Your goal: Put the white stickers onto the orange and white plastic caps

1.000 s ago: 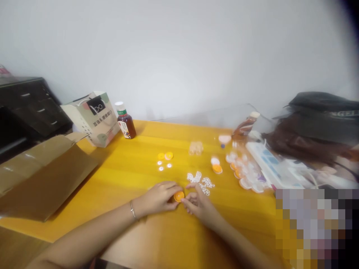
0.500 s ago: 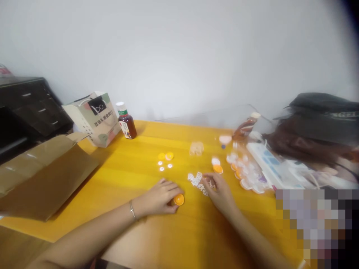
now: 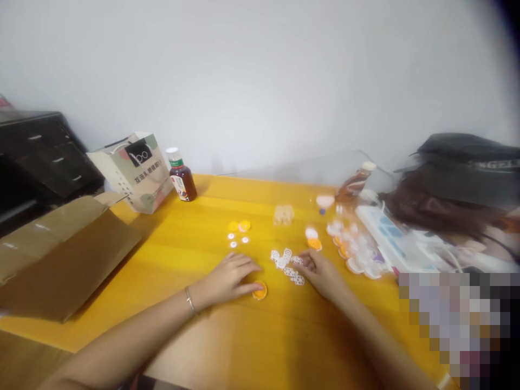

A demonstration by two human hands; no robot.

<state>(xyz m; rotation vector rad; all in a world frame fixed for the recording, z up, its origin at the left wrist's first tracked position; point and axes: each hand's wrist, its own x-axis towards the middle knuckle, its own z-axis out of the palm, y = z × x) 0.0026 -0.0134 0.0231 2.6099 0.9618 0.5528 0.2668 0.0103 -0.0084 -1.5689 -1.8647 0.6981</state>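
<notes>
- Where the lower edge of the view cuts off both forearms (image 3: 130, 331), a thin metal bracelet (image 3: 189, 300) circles one wrist; coarse pixel blocks (image 3: 450, 319) hide the lower right corner.
- The left hand (image 3: 227, 277) has its fingers loosely spread and grasping nothing, its thumb over the edge of a round orange disc (image 3: 261, 293) on the smooth yellow table (image 3: 227, 346); the thumb covers part of the disc.
- The right hand (image 3: 323, 272) has its fingers curled beside flat, white openwork pieces (image 3: 286, 254); whether they pinch one cannot be told. The pieces overlap, blurring their outlines.
- A brown cardboard box (image 3: 93, 260) runs off the left edge.
- Farther on lie three small white discs (image 3: 245, 240), two yellow discs (image 3: 244, 226) and, to the right, a blurred cluster of translucent, rounded pieces (image 3: 359, 254) near a white case (image 3: 385, 238).
- At the back stand a printed paper bag (image 3: 142, 179) and a dark bottle (image 3: 184, 184) with a white cap; a tilted bottle (image 3: 353, 184) is smeared, and a dark, soft bag (image 3: 447, 179) is cut off at right.
</notes>
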